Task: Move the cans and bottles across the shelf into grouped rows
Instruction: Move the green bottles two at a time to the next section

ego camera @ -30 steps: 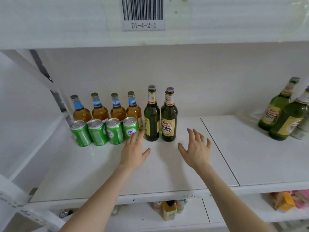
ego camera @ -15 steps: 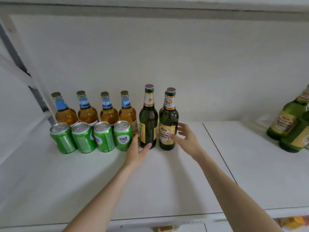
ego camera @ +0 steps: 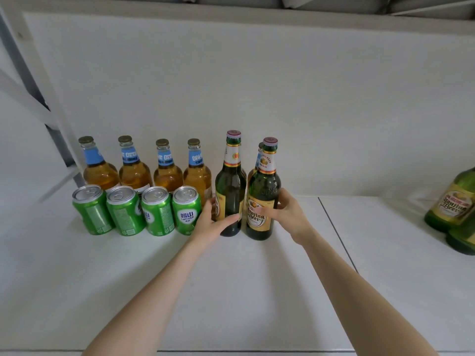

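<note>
- While the two dark bottles stand upright, side by side, near the back edge of the shelf, each has one hand on it. The left hand grasps the left dark bottle low on its body, with the thumb across the front.
- The right hand is wrapped round the right dark bottle at label height, the thumb on the label and the fingers round the far side.
- Both bottles are straight ahead of the hands, with the long axis vertical. Each hand is nearer to its own bottle, so I think neither arm needs to cross.
- Just left of the left hand is the row of four green cans. The nearest can is very close to the fingers, so I judge there is little room on that side.
- Behind the cans, four amber bottles line the back edge.
- One more blue-labelled bottle is almost hidden behind the right dark bottle; only a strip of its neck shows.
- At the right end of the shelf, light green bottles are cut off by the picture edge, and I cannot tell their number.
- The left hand's fingers behind its bottle are out of sight.
</note>
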A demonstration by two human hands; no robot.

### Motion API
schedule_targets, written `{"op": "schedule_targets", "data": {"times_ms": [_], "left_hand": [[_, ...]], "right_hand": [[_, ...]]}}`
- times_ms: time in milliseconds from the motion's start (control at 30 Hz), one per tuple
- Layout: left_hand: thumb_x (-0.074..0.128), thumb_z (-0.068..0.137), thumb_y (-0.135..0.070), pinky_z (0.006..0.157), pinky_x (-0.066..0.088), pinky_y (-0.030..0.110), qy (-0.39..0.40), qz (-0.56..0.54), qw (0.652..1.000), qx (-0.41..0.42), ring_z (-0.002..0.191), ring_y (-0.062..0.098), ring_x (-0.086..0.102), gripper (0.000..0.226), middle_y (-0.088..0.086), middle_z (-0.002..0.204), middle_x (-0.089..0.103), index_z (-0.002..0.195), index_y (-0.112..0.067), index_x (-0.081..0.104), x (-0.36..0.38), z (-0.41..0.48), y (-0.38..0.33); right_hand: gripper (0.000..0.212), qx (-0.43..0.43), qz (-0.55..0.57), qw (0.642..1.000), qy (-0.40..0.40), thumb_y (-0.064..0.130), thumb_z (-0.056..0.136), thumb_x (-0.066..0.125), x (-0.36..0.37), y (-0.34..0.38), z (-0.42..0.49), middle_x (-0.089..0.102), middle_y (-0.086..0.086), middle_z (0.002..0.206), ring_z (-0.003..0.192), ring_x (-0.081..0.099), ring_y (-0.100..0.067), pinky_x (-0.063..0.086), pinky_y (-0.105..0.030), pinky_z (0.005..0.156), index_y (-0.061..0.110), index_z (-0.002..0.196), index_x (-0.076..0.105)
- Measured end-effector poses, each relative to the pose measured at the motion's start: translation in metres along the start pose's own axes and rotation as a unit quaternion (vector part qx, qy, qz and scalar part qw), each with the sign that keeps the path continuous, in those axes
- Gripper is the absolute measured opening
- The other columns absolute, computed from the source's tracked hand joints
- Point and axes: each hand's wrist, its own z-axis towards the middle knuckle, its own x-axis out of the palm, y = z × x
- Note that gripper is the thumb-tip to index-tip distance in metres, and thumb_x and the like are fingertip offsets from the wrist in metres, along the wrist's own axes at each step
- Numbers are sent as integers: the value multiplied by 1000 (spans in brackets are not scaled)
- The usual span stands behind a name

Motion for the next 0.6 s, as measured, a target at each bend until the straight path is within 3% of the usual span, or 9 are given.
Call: {"op": "schedule_targets", "data": {"times_ms": [200,300,367,500,600], "left_hand": [[92,60,-36,104,48,41,-1,32,999,-12,120,9,58,91,-11,128,63,137,-31,44,-2,-11,-6],[91,53,-42,88,53,24,27,56,998,-19,106,-4,62,77,-25,112,67,118,-53,51,-1,-25,-10],[90,50,-44,76,50,13,48,74,996,-17,99,-9,64,66,-31,101,69,103,-59,54,-1,-38,-14],[91,46,-44,91,52,32,77,63,994,-34,108,8,65,71,-14,112,71,108,-47,56,-6,-62,-18],[90,43,-46,89,53,29,87,56,994,-47,103,4,66,72,-17,105,73,108,-44,59,-12,-82,-23]], "right_hand": [[65,-5,29,999,21,7,70,87,-3,-1,-16,72,-3,116,106,70,-21,58,-42,88,10,126,55],[65,-9,28,999,25,8,69,88,-4,0,-32,72,-3,117,108,69,-22,57,-44,90,13,126,57],[65,-20,23,999,32,10,69,88,-4,2,-44,72,-1,117,109,69,-21,58,-39,88,17,126,59],[58,-27,17,999,31,7,71,86,1,8,-70,74,0,114,105,70,-18,58,-28,80,19,123,63],[55,-20,15,1000,6,5,71,85,8,12,-89,74,1,111,102,71,-17,59,-31,80,19,120,64]]}}
